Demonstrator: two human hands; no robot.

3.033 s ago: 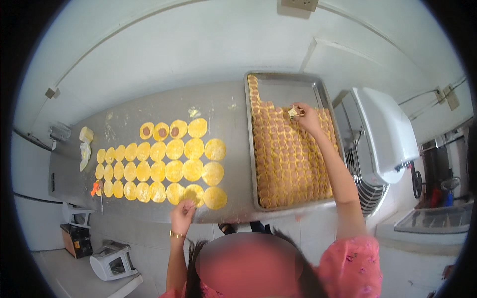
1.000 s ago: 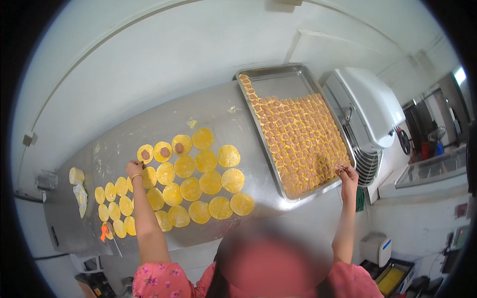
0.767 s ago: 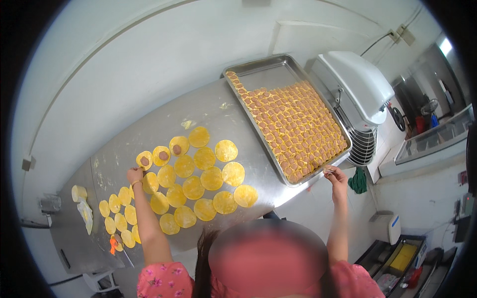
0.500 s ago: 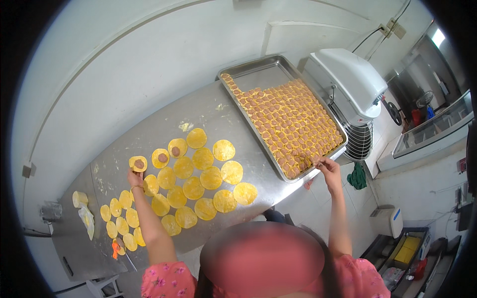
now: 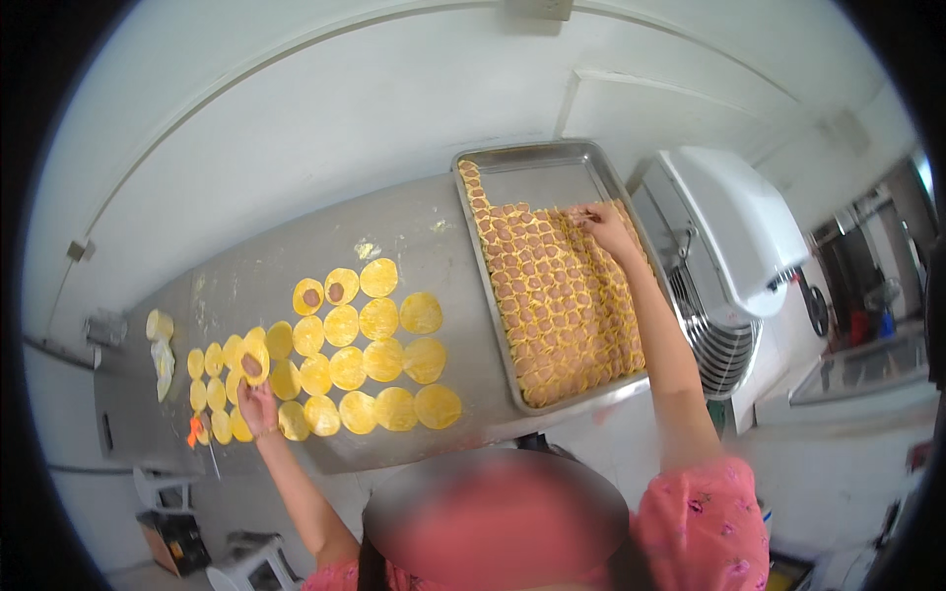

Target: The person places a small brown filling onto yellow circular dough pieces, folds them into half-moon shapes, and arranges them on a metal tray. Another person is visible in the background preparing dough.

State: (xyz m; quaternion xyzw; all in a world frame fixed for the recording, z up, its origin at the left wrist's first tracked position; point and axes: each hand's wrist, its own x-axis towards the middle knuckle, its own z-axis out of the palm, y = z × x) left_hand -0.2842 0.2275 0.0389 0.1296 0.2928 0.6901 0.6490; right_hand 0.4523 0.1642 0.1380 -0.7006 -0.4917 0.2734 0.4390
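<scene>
Raised over the left part of the table, my left hand (image 5: 258, 406) is closed on a round yellow dumpling wrapper (image 5: 260, 347) with a lump of brownish meat filling (image 5: 252, 365) on it. My right hand (image 5: 603, 225) reaches over a large metal tray (image 5: 537, 180) packed with rows of small filled dumplings (image 5: 552, 286). Its fingers are pinched together at the far edge of the rows; what they hold, if anything, is too small to make out. Rows of flat yellow wrappers (image 5: 347, 367) lie on the table, and two at the back (image 5: 308, 295) carry meat.
The steel table (image 5: 414, 222) runs along a white wall. An orange-handled tool (image 5: 194, 431) lies by the left wrappers. Behind it are a pale yellow stack (image 5: 159, 323) and a plastic wrapping (image 5: 163, 366). A white mixer (image 5: 734, 231) stands right of the tray. White stools (image 5: 251, 563) are below.
My right hand has moved from the tray's near right corner to the far edge of the dumpling rows. My left hand has brought the filled wrapper nearer, off the back row. The view has shifted.
</scene>
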